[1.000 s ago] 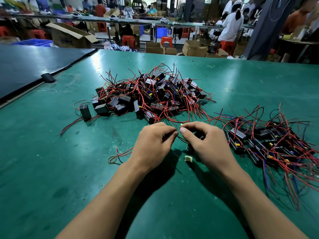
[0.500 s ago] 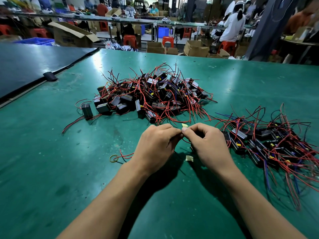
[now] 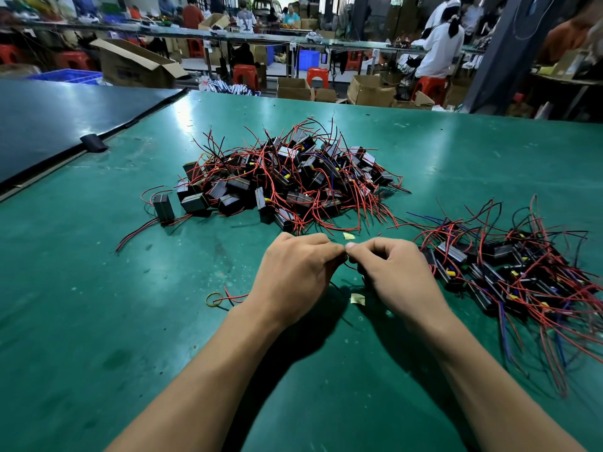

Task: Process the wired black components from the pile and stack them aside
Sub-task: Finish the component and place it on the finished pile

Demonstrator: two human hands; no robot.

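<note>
The left hand [image 3: 293, 275] and right hand [image 3: 394, 275] pinch 1 component's red wire [image 3: 350, 266] between them, apparently mid-processing. The pile [image 3: 293, 177] lies at 12 o'clock and the stack [image 3: 509, 272] at 3 o'clock, so the next move is probably carrying it there.

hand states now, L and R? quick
Left hand: closed, fingertips pinching the red wire.
Right hand: closed, pinching the same red wire; anything under its palm is hidden.

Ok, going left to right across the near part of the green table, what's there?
Lone upright black box component with wires → thin yellow rubber band → left hand → right hand → spread-out heap of wired black components.
</note>
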